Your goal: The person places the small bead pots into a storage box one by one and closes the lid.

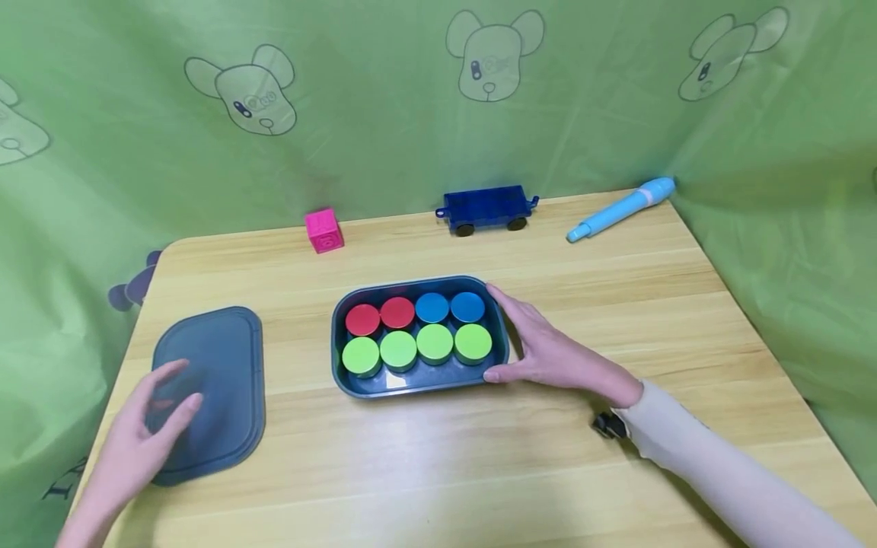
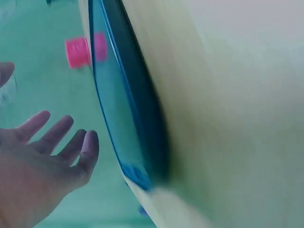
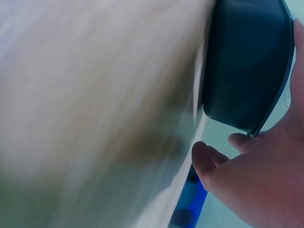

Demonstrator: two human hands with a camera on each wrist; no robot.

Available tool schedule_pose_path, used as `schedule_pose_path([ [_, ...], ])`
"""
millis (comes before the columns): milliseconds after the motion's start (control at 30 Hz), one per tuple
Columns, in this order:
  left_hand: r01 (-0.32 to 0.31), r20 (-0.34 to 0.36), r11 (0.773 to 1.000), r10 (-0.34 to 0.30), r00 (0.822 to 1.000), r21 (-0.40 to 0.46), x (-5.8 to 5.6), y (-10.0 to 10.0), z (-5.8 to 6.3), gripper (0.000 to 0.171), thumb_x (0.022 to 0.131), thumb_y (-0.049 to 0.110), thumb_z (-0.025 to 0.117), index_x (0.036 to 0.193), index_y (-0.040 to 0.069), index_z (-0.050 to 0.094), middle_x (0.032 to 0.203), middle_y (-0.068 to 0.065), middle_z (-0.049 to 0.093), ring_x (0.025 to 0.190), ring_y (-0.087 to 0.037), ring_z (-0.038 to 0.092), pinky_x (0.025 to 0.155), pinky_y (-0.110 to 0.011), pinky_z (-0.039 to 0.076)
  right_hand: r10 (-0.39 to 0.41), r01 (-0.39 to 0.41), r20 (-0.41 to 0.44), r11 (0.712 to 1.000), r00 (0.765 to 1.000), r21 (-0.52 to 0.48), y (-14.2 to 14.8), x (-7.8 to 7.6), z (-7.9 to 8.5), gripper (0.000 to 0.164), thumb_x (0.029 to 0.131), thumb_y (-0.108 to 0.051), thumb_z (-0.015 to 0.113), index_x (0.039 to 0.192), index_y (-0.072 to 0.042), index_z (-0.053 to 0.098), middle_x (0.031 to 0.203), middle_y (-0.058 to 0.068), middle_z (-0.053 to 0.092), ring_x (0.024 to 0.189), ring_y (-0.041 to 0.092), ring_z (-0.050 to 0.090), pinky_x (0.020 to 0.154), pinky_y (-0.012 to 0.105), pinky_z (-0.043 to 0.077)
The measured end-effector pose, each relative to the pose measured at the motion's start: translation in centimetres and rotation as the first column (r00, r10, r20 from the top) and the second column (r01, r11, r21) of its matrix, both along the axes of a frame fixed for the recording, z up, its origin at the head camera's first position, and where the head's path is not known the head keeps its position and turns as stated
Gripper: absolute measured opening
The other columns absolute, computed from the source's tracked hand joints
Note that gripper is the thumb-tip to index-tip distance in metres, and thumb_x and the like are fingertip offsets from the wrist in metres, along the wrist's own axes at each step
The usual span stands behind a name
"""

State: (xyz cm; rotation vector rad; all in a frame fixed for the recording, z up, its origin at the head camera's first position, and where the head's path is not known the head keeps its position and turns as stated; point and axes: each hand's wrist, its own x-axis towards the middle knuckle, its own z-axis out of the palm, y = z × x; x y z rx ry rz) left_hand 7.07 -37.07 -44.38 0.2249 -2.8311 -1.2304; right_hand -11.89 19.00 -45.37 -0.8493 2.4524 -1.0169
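Observation:
A dark blue rectangular container [image 1: 418,390] sits mid-table, holding several round pieces in two rows. Two red discs [image 1: 397,312] and two blue discs [image 1: 467,307] fill the far row; several green discs [image 1: 435,343] make up the near one. My right hand [image 1: 558,354] grips the container's right end, thumb at the near corner and fingers at the far one. To the left lies a matching flat lid [image 1: 229,380]. Above its left part hovers my left hand [image 1: 133,438], fingers relaxed and apart, holding nothing. The left wrist view shows the lid [image 2: 147,114] edge-on beside the fingers.
Along the table's back edge are a pink cube [image 1: 324,230], a dark blue toy wagon [image 1: 486,209] and a light blue pen-like stick [image 1: 620,211]. A green curtain [image 1: 384,114] with mouse faces hangs behind the table [image 1: 384,472] and down both sides.

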Motion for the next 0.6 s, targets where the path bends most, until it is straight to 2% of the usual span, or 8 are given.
schedule_pose_path([
  [67, -0.045, -0.008, 0.999, 0.045, 0.999, -0.026, 0.3, -1.6, -0.4, 0.068, 0.110, 0.023, 0.069, 0.169, 0.007, 0.038, 0.163, -0.025, 0.044, 0.129, -0.043, 0.054, 0.086, -0.022, 0.047, 0.001, -0.001, 0.006, 1.000, 1.000, -0.003, 0.0, 0.0, 0.0, 0.133, 0.086, -0.051, 0.094, 0.178, -0.027, 0.001, 0.181, 0.008, 0.013, 0.161, 0.039, 0.021, 0.120, 0.072, 0.030],
  [133, -0.079, -0.045, 0.996, 0.078, 0.996, -0.029, 0.5, -3.1, -1.0, 0.066, 0.109, 0.020, 0.070, 0.167, 0.004, 0.042, 0.155, -0.020, 0.050, 0.127, -0.026, 0.054, 0.083, -0.009, 0.041, 0.003, -0.003, 0.006, 1.000, 1.000, -0.005, 0.0, 0.0, 0.0, 0.132, 0.086, -0.052, 0.093, 0.178, -0.028, 0.001, 0.181, 0.009, 0.013, 0.161, 0.040, 0.021, 0.120, 0.072, 0.030],
  [200, -0.112, -0.079, 0.993, 0.109, 0.991, -0.030, 0.4, -4.2, -1.4, 0.063, 0.108, 0.018, 0.071, 0.163, 0.000, 0.046, 0.143, -0.015, 0.054, 0.118, -0.008, 0.052, 0.086, -0.004, 0.038, 0.006, -0.006, 0.006, 1.000, 1.000, -0.012, -0.1, 0.0, 0.0, 0.132, 0.087, -0.052, 0.093, 0.178, -0.029, 0.000, 0.181, 0.010, 0.013, 0.161, 0.041, 0.021, 0.119, 0.074, 0.030],
  [267, -0.130, -0.080, 0.991, 0.128, 0.989, -0.029, 0.3, -5.1, -1.8, 0.062, 0.107, 0.017, 0.072, 0.161, -0.003, 0.047, 0.133, -0.013, 0.055, 0.108, 0.006, 0.050, 0.084, -0.004, 0.040, 0.005, -0.005, 0.003, 1.000, 1.000, -0.019, -0.1, 0.0, -0.1, 0.132, 0.086, -0.051, 0.093, 0.178, -0.029, 0.001, 0.180, 0.011, 0.014, 0.160, 0.042, 0.023, 0.118, 0.075, 0.031],
  [367, -0.133, -0.053, 0.989, 0.130, 0.990, -0.063, -0.1, -6.0, -2.1, 0.060, 0.107, 0.018, 0.072, 0.157, -0.007, 0.049, 0.124, -0.018, 0.058, 0.094, 0.009, 0.052, 0.076, -0.006, 0.044, 0.004, -0.004, -0.004, 1.000, 1.000, -0.023, -0.1, 0.1, -0.2, 0.132, 0.086, -0.051, 0.093, 0.178, -0.028, 0.001, 0.180, 0.012, 0.016, 0.159, 0.043, 0.025, 0.116, 0.077, 0.033],
  [467, -0.105, -0.030, 0.987, 0.102, 0.994, -0.119, -0.7, -6.6, -2.2, 0.055, 0.107, 0.015, 0.072, 0.152, -0.009, 0.053, 0.114, -0.024, 0.065, 0.082, 0.008, 0.055, 0.069, -0.011, 0.044, -0.001, 0.001, 0.006, 1.000, 1.000, -0.027, -0.1, 0.1, -0.2, 0.131, 0.087, -0.050, 0.093, 0.178, -0.028, 0.001, 0.180, 0.013, 0.016, 0.159, 0.043, 0.024, 0.117, 0.076, 0.031],
  [600, -0.082, -0.018, 0.978, 0.080, 0.997, -0.191, -1.5, -7.0, -2.3, 0.047, 0.105, 0.006, 0.069, 0.148, -0.010, 0.057, 0.097, -0.021, 0.071, 0.074, 0.004, 0.056, 0.065, -0.017, 0.042, -0.003, 0.004, 0.031, 1.000, 1.000, -0.029, -0.1, 0.2, -0.2, 0.129, 0.089, -0.047, 0.092, 0.178, -0.029, 0.000, 0.180, 0.012, 0.014, 0.161, 0.042, 0.021, 0.120, 0.073, 0.029],
])
